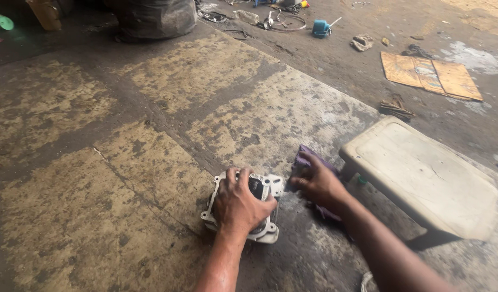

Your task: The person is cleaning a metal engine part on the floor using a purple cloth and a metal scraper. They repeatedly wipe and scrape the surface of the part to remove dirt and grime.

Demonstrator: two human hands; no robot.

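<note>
A white-grey metal engine casing [266, 186] lies on the stained concrete floor [151, 178] near the bottom centre. My left hand [239, 203] rests on top of it, fingers curled over its upper face and dark centre opening. Just to its right, my right hand [317, 184] presses down on a crumpled purple rag [304, 157] that lies on the floor; part of the rag shows below my wrist. The two hands are a short way apart.
A low, dirty white plastic stool [422, 176] stands right of my right hand. Flattened cardboard [430, 74] lies at the far right. A dark tyre-like bulk [154, 19], a blue object [320, 27], wire loops and scraps sit along the far edge.
</note>
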